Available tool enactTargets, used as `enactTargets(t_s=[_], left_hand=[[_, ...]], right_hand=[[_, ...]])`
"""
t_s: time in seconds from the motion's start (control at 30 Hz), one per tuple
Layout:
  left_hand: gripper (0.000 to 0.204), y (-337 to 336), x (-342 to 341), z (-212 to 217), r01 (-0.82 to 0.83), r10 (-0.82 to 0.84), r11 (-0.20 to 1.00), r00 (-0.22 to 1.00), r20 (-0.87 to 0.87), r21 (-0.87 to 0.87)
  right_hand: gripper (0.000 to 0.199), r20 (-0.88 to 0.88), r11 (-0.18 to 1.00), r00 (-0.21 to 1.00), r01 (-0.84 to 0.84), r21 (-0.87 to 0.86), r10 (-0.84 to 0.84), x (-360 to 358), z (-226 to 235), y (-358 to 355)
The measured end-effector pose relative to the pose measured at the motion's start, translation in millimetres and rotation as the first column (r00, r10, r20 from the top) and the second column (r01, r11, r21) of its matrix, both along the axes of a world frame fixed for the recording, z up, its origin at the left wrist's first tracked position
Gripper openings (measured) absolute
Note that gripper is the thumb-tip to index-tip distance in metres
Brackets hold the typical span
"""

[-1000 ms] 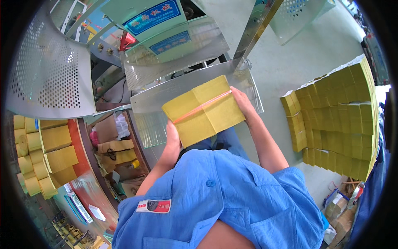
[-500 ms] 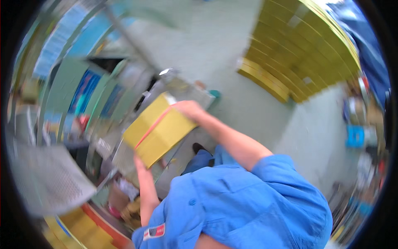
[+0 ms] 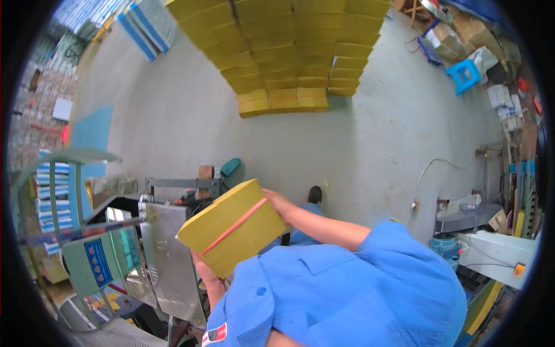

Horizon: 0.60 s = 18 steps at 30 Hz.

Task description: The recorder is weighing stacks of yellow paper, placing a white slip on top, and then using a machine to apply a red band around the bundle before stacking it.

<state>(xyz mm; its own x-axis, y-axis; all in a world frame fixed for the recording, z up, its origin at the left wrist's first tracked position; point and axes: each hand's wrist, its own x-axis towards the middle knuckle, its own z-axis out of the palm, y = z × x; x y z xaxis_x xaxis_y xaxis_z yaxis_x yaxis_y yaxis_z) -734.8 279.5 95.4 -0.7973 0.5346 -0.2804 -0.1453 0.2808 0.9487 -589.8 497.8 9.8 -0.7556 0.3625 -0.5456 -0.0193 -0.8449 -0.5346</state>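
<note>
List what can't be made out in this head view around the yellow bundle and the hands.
- Left hand: mostly hidden under the yellow bundle; its grip is unclear.
- Right hand: fingers hidden behind the bundle's far edge.
- Bundle's underside: turned away from the camera.
- Machine: lower part blocked by the blue shirt and cut by the fisheye rim.

Bundle (image 3: 232, 226): yellow, crossed by one orange-red band (image 3: 234, 226). Shirt (image 3: 358, 295): plain bright blue, red-and-white patch (image 3: 214, 334) at chest. Floor stack (image 3: 289, 46): same yellow. Floor (image 3: 358, 144): pale grey. Stool (image 3: 464, 75): blue. Machine panel (image 3: 167, 260): bare silver metal, blue label (image 3: 99, 261).
</note>
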Motion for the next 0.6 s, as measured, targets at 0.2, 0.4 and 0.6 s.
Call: enactTargets(t_s=[0.2, 0.4, 0.6], left_hand=[[0.038, 190.2, 85.0, -4.8, 0.292, -0.292, 0.956, 0.956, -0.009, -0.009], [0.055, 347.6, 130.4, -31.5, 0.438, -0.4, 0.899, 0.803, 0.442, 0.019], [0.063, 525.0, 188.3, -96.7, 0.636, -0.505, 0.771, 0.571, 0.647, 0.041]], right_hand=[[0.043, -0.003, 0.933, 0.949, 0.31, -0.182, -0.315, 147.0, 1.5, 113.9], [0.048, 0.05, 0.841, 0.844, 0.536, -0.075, -0.534, 242.7, -18.9, 219.1], [0.051, 0.172, 0.702, 0.716, 0.697, -0.147, -0.676, 322.6, -82.1, 321.9]])
